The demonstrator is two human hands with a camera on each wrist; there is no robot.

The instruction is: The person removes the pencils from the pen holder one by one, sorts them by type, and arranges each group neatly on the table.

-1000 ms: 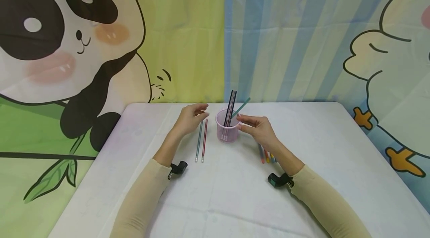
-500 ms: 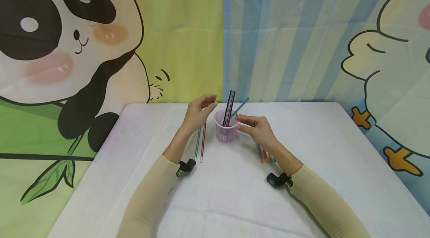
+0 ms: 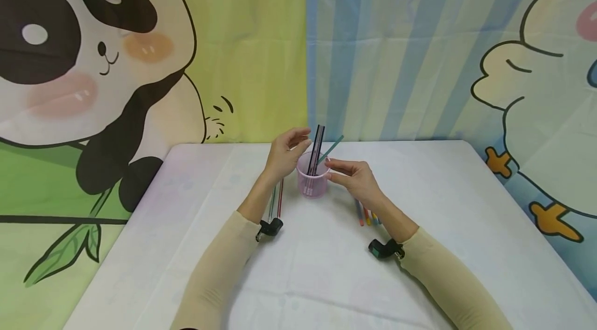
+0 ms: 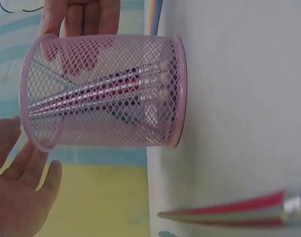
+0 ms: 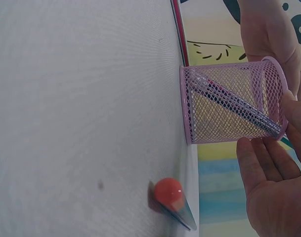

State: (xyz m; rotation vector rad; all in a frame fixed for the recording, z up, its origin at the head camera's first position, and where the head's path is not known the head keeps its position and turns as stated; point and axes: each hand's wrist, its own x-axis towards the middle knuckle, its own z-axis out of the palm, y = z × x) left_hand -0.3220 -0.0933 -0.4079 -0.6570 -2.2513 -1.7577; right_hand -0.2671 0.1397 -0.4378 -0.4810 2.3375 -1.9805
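Centrally, a pink mesh cup [image 3: 313, 188] stands upright near the far edge of the white bench [image 3: 322, 268], holding several dark striped pencils [image 3: 316, 144] and a teal pencil [image 3: 333, 146] that leans right. The right hand [image 3: 356, 177] pinches the cup at its rim, thumb and fingers nearly together. The left hand [image 3: 286, 153], loosely spread and gripping nothing, lies at the opposite side of the rim; contact is uncertain. Left of the cup, a red pencil [image 3: 280, 199] and a greenish pencil [image 3: 272, 202] lie side by side, covered in part by the left hand and a black wrist device [image 3: 270, 227]. To the right, a group of coloured pencils [image 3: 367, 217] is partly masked by the right hand and wrist. Behind the bench hangs a printed backdrop [image 3: 261, 50], panda at left, blue stripes at right.
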